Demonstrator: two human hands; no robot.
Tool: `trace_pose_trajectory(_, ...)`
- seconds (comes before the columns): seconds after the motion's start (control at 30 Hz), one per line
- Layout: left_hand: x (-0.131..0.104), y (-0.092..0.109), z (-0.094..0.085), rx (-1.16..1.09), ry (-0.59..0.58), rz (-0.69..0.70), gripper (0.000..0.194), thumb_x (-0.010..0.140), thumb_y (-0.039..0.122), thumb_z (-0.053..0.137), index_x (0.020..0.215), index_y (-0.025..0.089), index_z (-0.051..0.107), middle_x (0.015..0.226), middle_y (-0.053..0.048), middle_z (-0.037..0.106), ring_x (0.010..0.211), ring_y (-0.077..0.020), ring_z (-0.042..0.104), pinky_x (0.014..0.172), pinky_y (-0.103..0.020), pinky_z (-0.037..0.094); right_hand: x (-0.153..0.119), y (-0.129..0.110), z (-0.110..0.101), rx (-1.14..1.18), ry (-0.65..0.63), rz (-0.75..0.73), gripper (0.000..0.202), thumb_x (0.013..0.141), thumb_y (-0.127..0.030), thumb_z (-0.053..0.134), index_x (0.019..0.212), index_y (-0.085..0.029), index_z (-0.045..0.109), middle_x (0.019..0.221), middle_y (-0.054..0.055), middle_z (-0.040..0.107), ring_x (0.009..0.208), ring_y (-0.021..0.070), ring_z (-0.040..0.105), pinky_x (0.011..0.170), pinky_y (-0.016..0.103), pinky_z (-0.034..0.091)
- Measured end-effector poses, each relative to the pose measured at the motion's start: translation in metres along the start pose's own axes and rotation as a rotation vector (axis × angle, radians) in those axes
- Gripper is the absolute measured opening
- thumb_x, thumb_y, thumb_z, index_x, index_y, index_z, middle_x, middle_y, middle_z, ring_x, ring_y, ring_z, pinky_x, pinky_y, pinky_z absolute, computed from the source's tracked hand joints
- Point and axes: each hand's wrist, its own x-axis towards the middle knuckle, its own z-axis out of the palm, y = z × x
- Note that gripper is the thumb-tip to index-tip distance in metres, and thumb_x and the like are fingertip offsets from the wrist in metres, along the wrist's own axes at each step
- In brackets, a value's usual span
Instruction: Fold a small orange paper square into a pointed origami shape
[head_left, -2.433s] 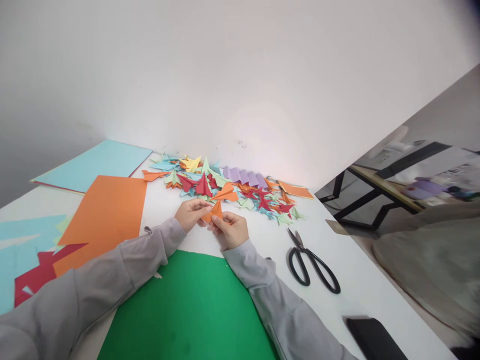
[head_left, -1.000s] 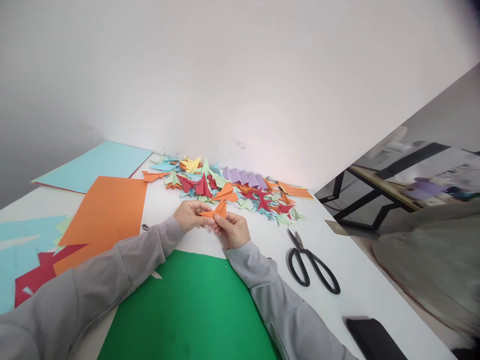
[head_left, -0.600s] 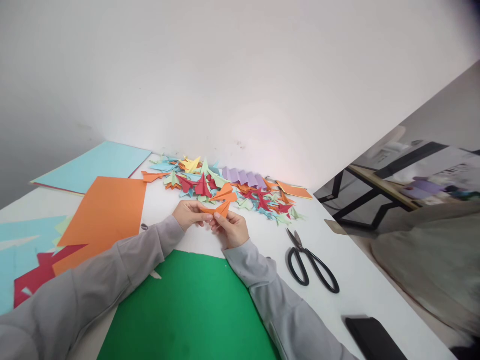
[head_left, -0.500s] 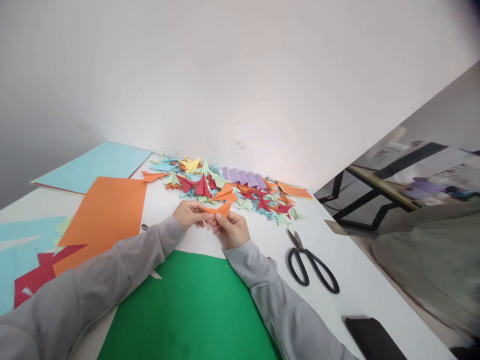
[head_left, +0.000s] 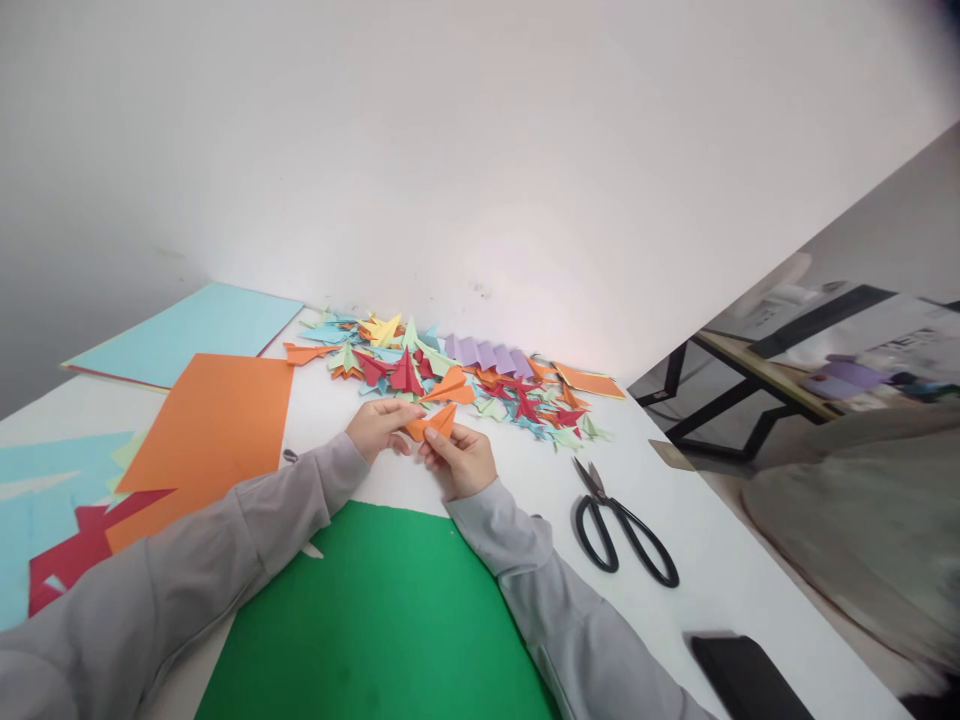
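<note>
A small folded orange paper plane is held up in front of me, over the white table. My right hand pinches it from the right, thumb on the near face and fingers behind. At its left end, my left hand has its thumb and fingers closed on the tip, partly covering it. Just beyond my hands lies a pile of little paper planes in red, orange, yellow, green and blue, with another orange plane at its near edge. A large green sheet lies below my forearms.
Black-handled scissors lie to the right, with a flat black object nearer me. A pleated purple paper rests on the pile. Orange sheets and a light blue sheet are at left. The wall stands behind.
The orange plane has turned slightly in my fingers and its left end shows more. My left fingers have shifted up along it; my right hand has moved slightly left.
</note>
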Motion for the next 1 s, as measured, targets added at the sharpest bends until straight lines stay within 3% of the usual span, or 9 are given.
trace_pose_trajectory(0.17,0.0,-0.005,0.001,0.235,-0.028,0.059,0.029,0.05,0.032,0.076,0.062,0.01,0.062,0.044,0.001,0.057,0.037,-0.0078,0.05,0.038,-0.019,0.042,-0.003,-0.002,0.002,-0.051,-0.104,0.004,0.025,0.057,-0.039,0.073,0.056,-0.015,0.064,0.048,0.002,0.063,0.04,0.0102,0.052,0.04,0.022,0.04)
trace_pose_trajectory(0.57,0.0,-0.007,0.001,0.304,0.001,0.075,0.031,0.057,0.038,0.071,0.058,0.011,0.056,0.043,0.001,0.057,0.039,-0.0077,0.051,0.041,-0.019,0.043,-0.003,-0.002,0.001,-0.042,-0.06,0.036,0.019,0.056,-0.031,0.072,0.056,-0.016,0.062,0.048,0.001,0.063,0.038,0.0099,0.051,0.037,0.021,0.036)
trace_pose_trajectory(1.0,-0.001,-0.008,0.0,0.341,-0.181,0.081,0.034,0.063,0.044,0.064,0.061,0.012,0.052,0.046,0.001,0.056,0.043,-0.008,0.051,0.042,-0.019,0.041,-0.002,-0.003,-0.002,0.034,-0.103,0.055,0.011,0.053,-0.024,0.073,0.054,-0.016,0.065,0.046,0.0,0.063,0.039,0.0103,0.052,0.041,0.023,0.039)
